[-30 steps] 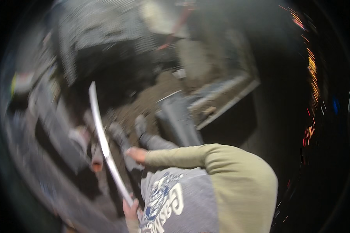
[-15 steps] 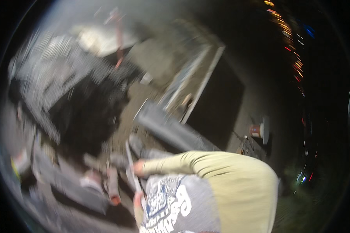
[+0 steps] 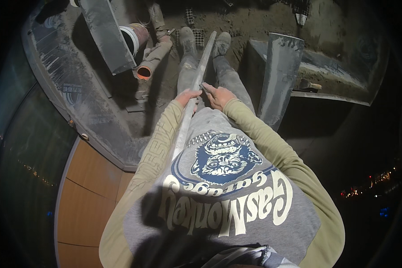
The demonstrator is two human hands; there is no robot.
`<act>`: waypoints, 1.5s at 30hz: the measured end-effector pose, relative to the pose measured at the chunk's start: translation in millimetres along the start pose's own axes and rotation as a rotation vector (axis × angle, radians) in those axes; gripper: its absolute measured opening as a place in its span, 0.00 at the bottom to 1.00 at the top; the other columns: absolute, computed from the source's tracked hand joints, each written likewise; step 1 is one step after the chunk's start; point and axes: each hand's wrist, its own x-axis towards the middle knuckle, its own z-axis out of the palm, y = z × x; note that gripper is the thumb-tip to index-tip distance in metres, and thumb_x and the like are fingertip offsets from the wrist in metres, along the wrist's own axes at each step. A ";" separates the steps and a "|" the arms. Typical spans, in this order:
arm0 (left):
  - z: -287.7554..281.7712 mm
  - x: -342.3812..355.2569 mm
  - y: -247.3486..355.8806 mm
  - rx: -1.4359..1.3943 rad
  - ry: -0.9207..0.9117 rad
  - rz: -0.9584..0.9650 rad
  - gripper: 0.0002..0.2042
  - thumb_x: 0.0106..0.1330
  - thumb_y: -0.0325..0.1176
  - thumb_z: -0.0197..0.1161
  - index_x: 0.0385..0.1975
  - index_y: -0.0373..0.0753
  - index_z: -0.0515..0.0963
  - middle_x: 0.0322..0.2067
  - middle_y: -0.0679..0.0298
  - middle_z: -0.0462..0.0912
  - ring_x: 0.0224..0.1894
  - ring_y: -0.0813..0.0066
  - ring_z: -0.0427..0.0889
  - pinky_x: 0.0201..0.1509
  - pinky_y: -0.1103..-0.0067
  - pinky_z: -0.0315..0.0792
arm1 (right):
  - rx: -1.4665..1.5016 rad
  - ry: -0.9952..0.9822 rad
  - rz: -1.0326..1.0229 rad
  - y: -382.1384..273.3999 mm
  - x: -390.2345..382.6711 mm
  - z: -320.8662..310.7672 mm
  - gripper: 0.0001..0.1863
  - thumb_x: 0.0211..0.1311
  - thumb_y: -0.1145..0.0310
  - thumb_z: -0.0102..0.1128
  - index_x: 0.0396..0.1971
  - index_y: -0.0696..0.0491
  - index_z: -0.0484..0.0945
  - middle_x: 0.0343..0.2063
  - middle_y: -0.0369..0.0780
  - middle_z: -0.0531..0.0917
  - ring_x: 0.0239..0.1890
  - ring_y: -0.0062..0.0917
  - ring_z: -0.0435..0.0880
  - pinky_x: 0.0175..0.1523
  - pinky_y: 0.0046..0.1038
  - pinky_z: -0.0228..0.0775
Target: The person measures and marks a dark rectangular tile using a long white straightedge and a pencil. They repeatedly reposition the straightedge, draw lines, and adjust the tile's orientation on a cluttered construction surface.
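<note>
A long, narrow grey slab point(image 3: 204, 62), seen nearly edge-on, slants from between my boots back toward my chest. My left hand point(image 3: 188, 97) is closed around its edge at about mid-length. Against the slab's right side is my right hand point(image 3: 219, 97), fingers curled together with the fingertips at the edge. A small dark spot shows at those fingertips, too small to name. The slab's near end passes beside my grey shirt point(image 3: 223, 120).
A broad grey slab point(image 3: 281, 76) stands at right, another point(image 3: 107, 35) at upper left beside a bucket point(image 3: 136, 38). An orange-lined pipe point(image 3: 149, 64) lies near the bucket. A brush point(image 3: 310, 85) rests on the right ledge. Wooden panels point(image 3: 87, 196) are at lower left.
My view has swung round and steadied from a blur; the slab and my hands now appear upright in the middle. Both hands stay at the slab.
</note>
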 end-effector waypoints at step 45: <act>-11.5 29.5 -15.3 0.033 0.066 0.084 0.27 0.52 0.40 0.70 0.51 0.37 0.72 0.35 0.55 0.77 0.28 0.62 0.79 0.20 0.65 0.73 | -0.191 -0.029 0.267 0.1 96.1 -9.2 0.20 0.70 0.60 0.45 0.59 0.46 0.68 0.36 0.59 0.83 0.43 0.57 0.83 0.50 0.51 0.74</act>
